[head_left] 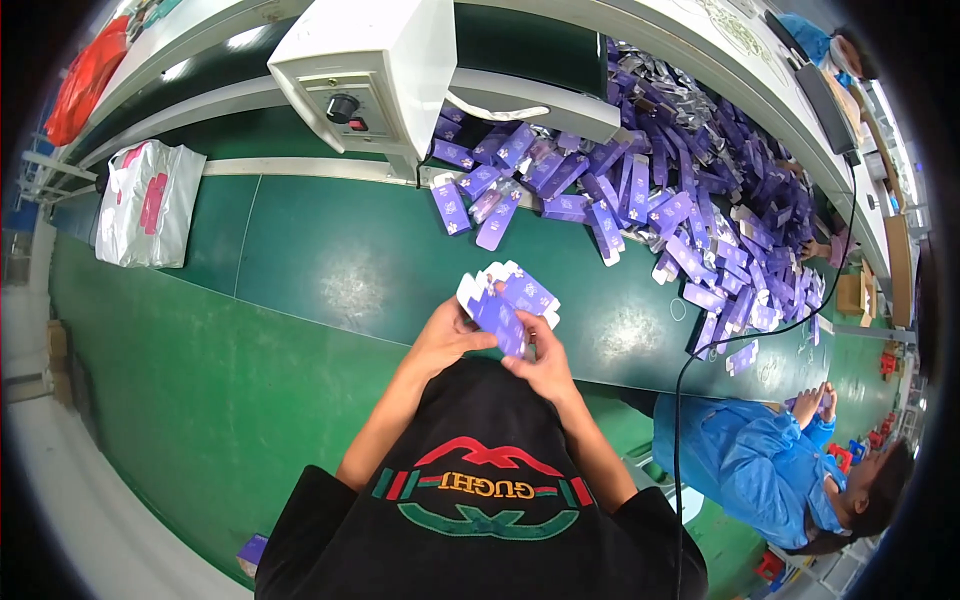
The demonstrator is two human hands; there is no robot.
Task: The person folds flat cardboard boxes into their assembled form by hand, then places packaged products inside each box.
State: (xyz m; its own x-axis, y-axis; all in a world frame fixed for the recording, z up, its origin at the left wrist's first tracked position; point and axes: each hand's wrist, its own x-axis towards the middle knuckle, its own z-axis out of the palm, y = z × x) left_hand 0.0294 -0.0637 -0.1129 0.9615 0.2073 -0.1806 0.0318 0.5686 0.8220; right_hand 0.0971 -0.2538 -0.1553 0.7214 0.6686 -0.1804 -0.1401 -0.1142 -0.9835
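Over the near side of the green table, my left hand (447, 335) is closed around the left edge of a purple carton (498, 322) with white flaps. My right hand (541, 360) pinches the same carton at its lower right, thumb in front. Just behind it, a second purple carton (530, 289) with white end flaps sticks out to the upper right, its lower part covered by the front one. Whether more cartons lie between them cannot be made out. Beyond my hands, several purple boxes (451, 205) lie loose on the table.
A large heap of purple boxes and silvery packets (690, 190) spreads along the right. A white control box (365, 80) with a black knob stands ahead. At far left sits a silver-white bag (150, 205). A black cable (679, 420) hangs at right, near a person in blue (760, 465).
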